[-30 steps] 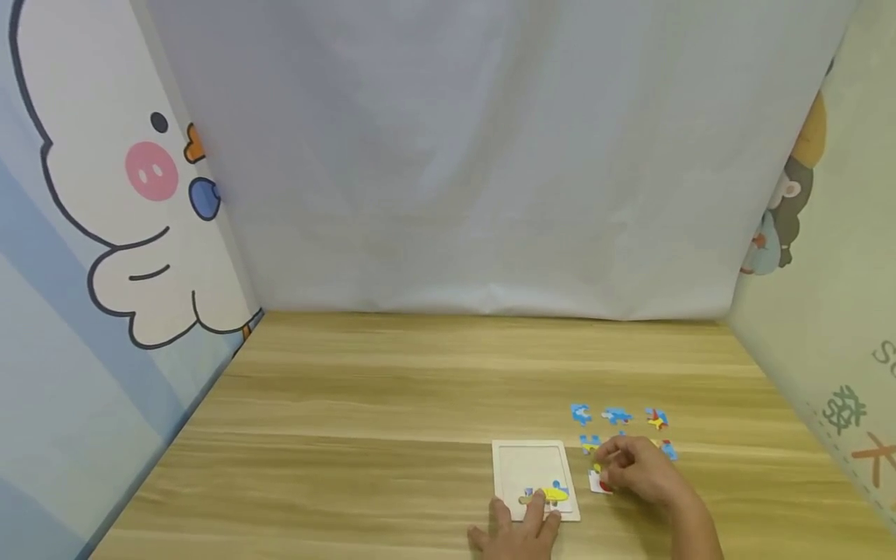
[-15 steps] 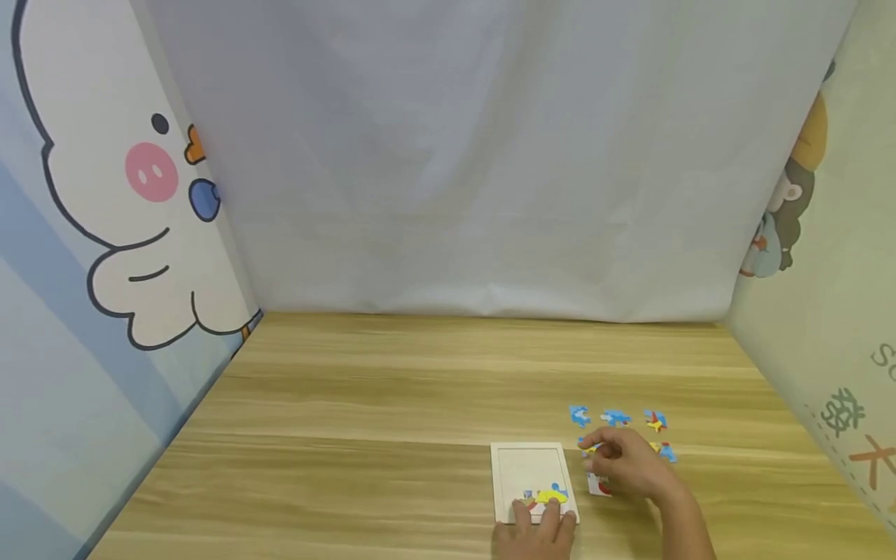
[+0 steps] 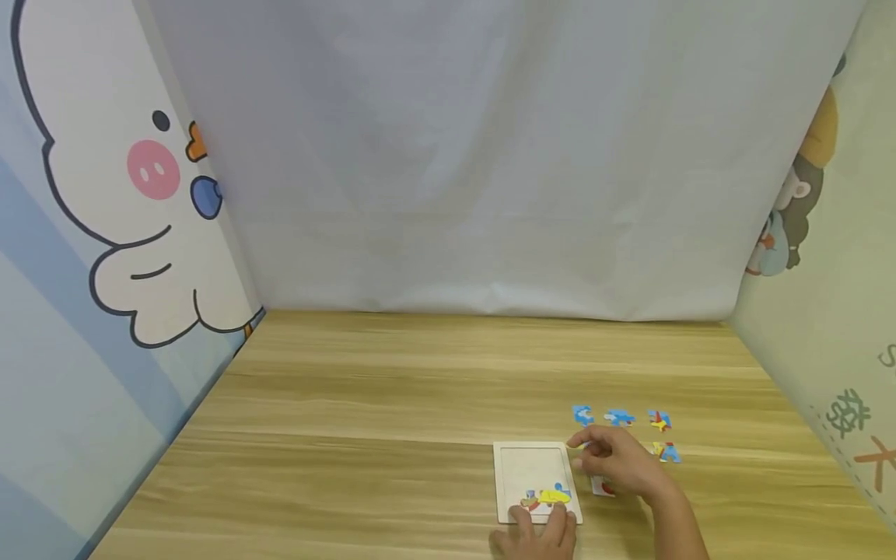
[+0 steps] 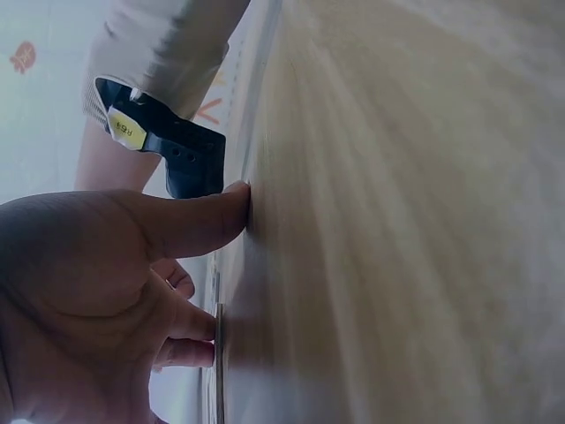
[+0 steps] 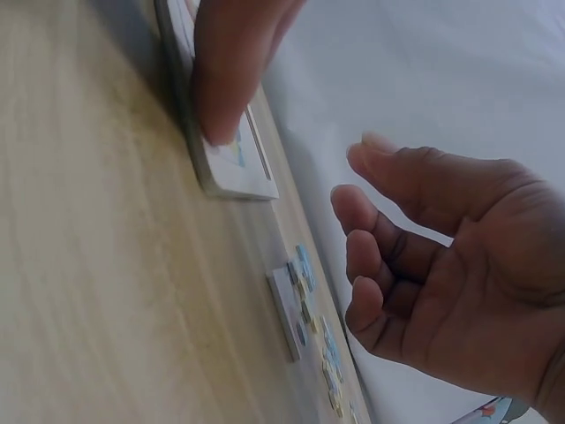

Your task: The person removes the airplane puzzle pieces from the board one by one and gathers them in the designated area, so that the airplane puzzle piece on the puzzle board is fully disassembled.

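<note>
A pale wooden puzzle tray [image 3: 498,482] lies near the front of the table. Joined jigsaw pieces [image 3: 555,495], yellow, blue and white, sit along its near side. My left hand [image 3: 539,537] rests its spread fingertips on the tray's near edge and these pieces. In the left wrist view its thumb [image 4: 207,221] touches the tabletop. To the right of the tray hovers my right hand [image 3: 619,463], fingers loosely bent, thumb and index apart. The right wrist view shows nothing between its fingers. A white and red piece [image 3: 603,487] lies partly hidden below this hand.
Several loose jigsaw pieces lie to the right: a blue one [image 3: 583,414], a blue and white one [image 3: 619,418], a red and yellow one [image 3: 659,421] and a yellow and blue one [image 3: 668,452]. A grey curtain [image 3: 490,194] hangs behind the wooden table [image 3: 350,435].
My left hand has slid rightward along the tray's near edge. The right hand has moved left and slightly away, from over the white and red piece to beside the tray.
</note>
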Demonstrator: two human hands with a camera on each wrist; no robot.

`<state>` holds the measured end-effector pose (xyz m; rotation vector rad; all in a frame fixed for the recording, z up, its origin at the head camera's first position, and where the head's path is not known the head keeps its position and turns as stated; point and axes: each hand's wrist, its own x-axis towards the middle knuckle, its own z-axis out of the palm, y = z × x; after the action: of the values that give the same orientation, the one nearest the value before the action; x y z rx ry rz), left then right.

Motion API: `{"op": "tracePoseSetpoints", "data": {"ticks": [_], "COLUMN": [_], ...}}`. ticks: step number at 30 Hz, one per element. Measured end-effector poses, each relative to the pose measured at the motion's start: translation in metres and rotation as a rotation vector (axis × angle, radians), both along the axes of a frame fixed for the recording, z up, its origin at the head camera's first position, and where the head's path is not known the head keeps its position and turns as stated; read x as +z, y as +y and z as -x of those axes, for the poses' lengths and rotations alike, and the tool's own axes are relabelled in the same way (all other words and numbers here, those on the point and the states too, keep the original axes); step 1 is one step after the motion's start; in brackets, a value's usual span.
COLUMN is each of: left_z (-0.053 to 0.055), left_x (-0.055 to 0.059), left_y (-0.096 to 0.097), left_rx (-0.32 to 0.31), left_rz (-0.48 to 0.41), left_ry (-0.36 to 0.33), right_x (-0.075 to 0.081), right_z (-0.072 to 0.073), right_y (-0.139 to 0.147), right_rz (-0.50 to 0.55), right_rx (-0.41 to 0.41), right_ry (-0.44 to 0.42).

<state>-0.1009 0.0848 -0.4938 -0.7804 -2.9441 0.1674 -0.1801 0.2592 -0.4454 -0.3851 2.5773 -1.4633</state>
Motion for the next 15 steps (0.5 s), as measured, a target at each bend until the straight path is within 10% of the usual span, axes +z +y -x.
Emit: {"op": "tracePoseSetpoints", "data": {"ticks": [15], "left_z": [0.004], "left_x": [0.008], "left_y": [0.008], "left_rx": [0.093], "left_rz": [0.0], "left_ry": [-0.195], "right_x": [0.001], "right_z": [0.014], "right_y": [-0.024], "right_rz": [0.056], "right_rx": [0.171], "right_ry": [-0.026]}}
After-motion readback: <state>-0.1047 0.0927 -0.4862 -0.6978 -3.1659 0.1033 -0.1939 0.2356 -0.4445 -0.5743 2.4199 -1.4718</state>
